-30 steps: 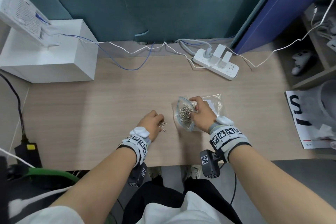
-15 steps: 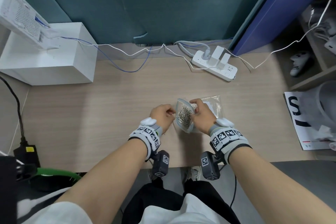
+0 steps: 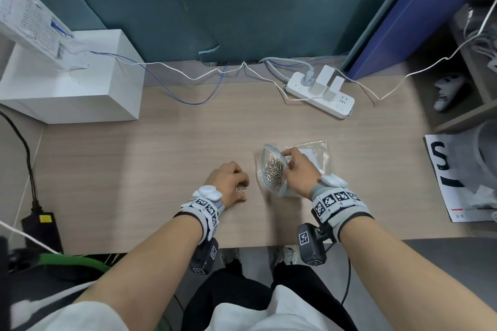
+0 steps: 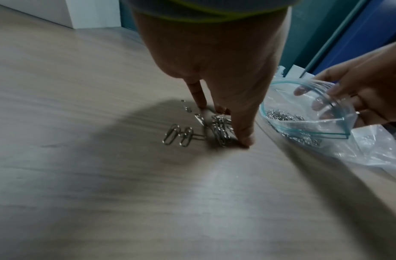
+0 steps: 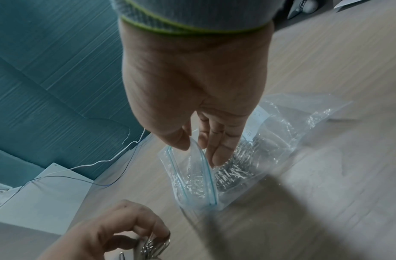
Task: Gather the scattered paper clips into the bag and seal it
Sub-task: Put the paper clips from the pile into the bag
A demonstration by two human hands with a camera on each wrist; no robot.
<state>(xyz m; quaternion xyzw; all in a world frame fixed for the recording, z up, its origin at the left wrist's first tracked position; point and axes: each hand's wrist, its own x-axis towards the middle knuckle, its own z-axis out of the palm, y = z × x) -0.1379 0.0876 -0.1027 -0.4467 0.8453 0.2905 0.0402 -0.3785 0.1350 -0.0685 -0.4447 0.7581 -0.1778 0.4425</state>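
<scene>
Left hand (image 3: 228,183) knuckles-up on desk, fingers pinching paper clips (image 4: 217,130); right hand (image 3: 300,172) fingers pinching bag (image 3: 271,169) rim.

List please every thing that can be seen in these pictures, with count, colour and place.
paper clips on desk: a small cluster, silver, under the left fingers
bag: one, clear with blue-green zip edge, mouth open, right of centre, many clips inside
desk: one, light wood
power strip: one, white, far right of centre, plugs in it
white box: one, far left corner
white device: one, on the box
cables: several, white and blue, along the far edge
printed sheet: one, white and black, right edge
left hand: gathers the loose clips
right hand: pinches the bag's mouth open
</scene>
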